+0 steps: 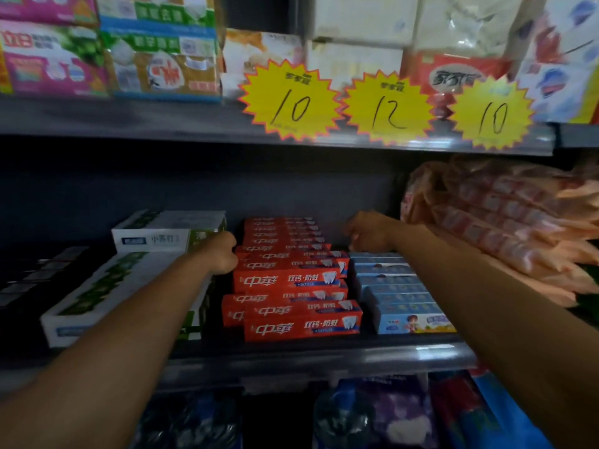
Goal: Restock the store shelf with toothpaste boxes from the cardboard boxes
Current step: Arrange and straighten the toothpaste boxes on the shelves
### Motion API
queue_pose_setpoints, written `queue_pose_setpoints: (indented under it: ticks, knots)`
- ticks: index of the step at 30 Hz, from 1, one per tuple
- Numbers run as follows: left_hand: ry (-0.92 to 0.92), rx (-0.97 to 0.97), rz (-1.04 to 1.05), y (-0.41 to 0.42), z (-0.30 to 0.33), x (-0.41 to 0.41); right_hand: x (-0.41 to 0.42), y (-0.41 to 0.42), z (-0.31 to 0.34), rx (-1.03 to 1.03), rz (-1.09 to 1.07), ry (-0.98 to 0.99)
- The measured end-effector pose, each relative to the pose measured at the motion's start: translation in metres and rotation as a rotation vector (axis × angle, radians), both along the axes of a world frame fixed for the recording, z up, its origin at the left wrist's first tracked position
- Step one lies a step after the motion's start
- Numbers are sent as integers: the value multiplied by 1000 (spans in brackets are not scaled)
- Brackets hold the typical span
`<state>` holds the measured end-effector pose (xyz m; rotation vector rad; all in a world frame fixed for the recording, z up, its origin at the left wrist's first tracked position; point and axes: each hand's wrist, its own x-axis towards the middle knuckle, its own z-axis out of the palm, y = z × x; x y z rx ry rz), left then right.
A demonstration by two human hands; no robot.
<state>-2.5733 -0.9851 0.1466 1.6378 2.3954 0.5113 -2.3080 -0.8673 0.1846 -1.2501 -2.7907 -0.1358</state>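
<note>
- Head view: both bare arms reach far into the middle tier of a dark metal store shelf (324,354), one on each side of the stack of red cardboard toothpaste boxes (291,280).
- The left hand (220,254) is curled into a loose fist, knuckles touching the left end of the upper red boxes; the fingertips are tucked out of sight, so whether they pinch anything cannot be told.
- The right hand (369,233) is likewise curled, fingers bent under, hovering just above the far end of the row of light-blue children's toothpaste boxes (398,296) and just right of the red stack; I cannot tell whether it touches either.
- Judging by this bracketing pose, the hands are squaring the red stack, pushing its ends so the rows sit flush and leave room for more stock.
- The red boxes lie flat, long faces forward, piled in stepped layers from the near lip to the back; several near ones sit slightly askew.
- White-and-green long toothpaste cartons (129,286) lie just left of the left forearm, one stacked higher at the rear.
- Pink plastic-wrapped bundles (505,215) crowd the right end beside the right forearm.
- Yellow starburst price tags (387,106) hang on the tier above.
- No cardboard supply box is in view.
</note>
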Motion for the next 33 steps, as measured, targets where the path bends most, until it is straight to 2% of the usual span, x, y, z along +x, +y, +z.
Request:
queue_pose_setpoints:
  ticks: [9,17,22,33]
  knots:
    - [-18,8,110,16,1,6,-12,31,-14,-145,67,-41]
    - [-49,51,83,25,-10,4,-19,30,-18,-180,15,21]
    - [-62,63,50,25,-6,7,-20,30,-23,-161,-33,-38]
    - [-105,71,1,26,-5,13,-27,37,-25,-230,-54,-16]
